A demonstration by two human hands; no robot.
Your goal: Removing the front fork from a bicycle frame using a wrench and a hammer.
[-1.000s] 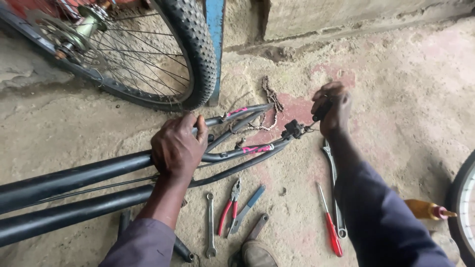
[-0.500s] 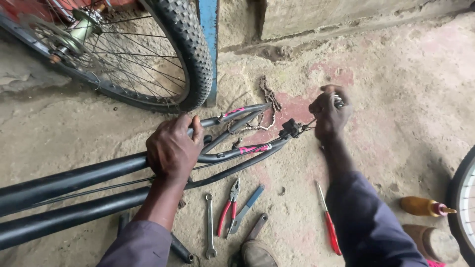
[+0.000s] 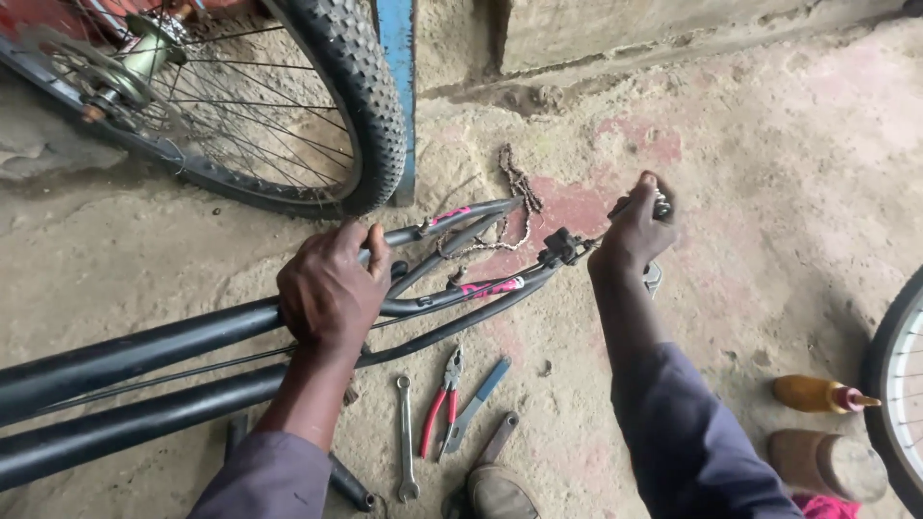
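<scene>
A rough bicycle repair workshop: bare dusty concrete floor [image 3: 769, 192], a spoked wheel [image 3: 240, 106] leaning by, a black bike frame [image 3: 144, 351] laid down, spanner [image 3: 405, 437], red-handled pliers [image 3: 442, 404] and loose chain [image 3: 514, 187] scattered about.

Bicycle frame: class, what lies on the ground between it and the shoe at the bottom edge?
In the head view, between the bicycle frame and the shoe lie a spanner, red-handled pliers and a blue-handled tool.
</scene>
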